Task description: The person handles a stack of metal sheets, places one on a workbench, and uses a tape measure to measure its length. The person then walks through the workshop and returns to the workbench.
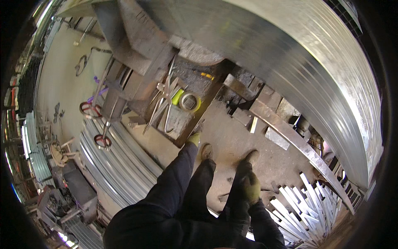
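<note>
My left hand [193,139], in a yellow-green glove, reaches forward and touches the near corner of a rusty steel workbench [182,124]; its fingers are too small to make out. On the bench lie a round yellow-green tape measure [188,102] and several long thin metal rods [159,110]. My right hand [251,186], also gloved, hangs at my side above the dirty floor with its fingers curled and nothing visible in it. My two shoes [206,151] stand just before the bench.
A huge coil of shiny sheet steel [315,70] fills the upper right. Long galvanised profiles [118,164] lie stacked on the left, with red-handled tools [89,108] on them. Cut bright metal strips [304,211] stand bundled at lower right. Steel offcuts [277,138] litter the floor.
</note>
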`<action>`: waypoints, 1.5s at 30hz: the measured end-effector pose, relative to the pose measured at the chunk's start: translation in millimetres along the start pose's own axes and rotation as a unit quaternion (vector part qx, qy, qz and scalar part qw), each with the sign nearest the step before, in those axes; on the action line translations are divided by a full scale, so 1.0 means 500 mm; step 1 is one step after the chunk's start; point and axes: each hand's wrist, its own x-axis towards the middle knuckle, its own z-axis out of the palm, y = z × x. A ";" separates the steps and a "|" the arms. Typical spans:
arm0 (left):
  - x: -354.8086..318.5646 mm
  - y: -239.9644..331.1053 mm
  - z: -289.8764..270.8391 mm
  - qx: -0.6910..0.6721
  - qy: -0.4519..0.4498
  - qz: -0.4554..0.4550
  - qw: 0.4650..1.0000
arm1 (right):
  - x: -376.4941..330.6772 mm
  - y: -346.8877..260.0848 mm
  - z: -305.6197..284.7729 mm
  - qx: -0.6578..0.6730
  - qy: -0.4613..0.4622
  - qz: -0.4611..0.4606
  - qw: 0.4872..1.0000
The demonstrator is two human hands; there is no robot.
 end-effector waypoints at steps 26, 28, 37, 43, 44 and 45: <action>-0.498 -0.232 -0.311 0.892 -0.369 0.014 -0.261 | -0.115 -0.235 -0.036 0.283 -0.195 -0.067 0.937; -0.576 -0.251 -0.321 0.875 -0.362 0.004 -0.321 | -0.127 -0.256 -0.078 0.239 -0.222 -0.094 0.941; -0.752 -0.371 -0.460 0.981 -0.073 -0.125 0.131 | -0.179 -0.282 -0.321 0.048 -0.168 -0.210 0.962; -0.781 -0.395 -0.545 0.990 -0.096 -0.100 0.025 | -0.219 -0.293 -0.456 -0.036 -0.188 -0.266 0.945; -0.783 -0.399 -0.556 0.990 -0.106 -0.096 0.019 | -0.221 -0.292 -0.471 -0.014 -0.202 -0.250 0.947; -0.788 -0.402 -0.566 0.988 -0.124 -0.089 0.034 | -0.224 -0.290 -0.483 0.002 -0.213 -0.224 0.951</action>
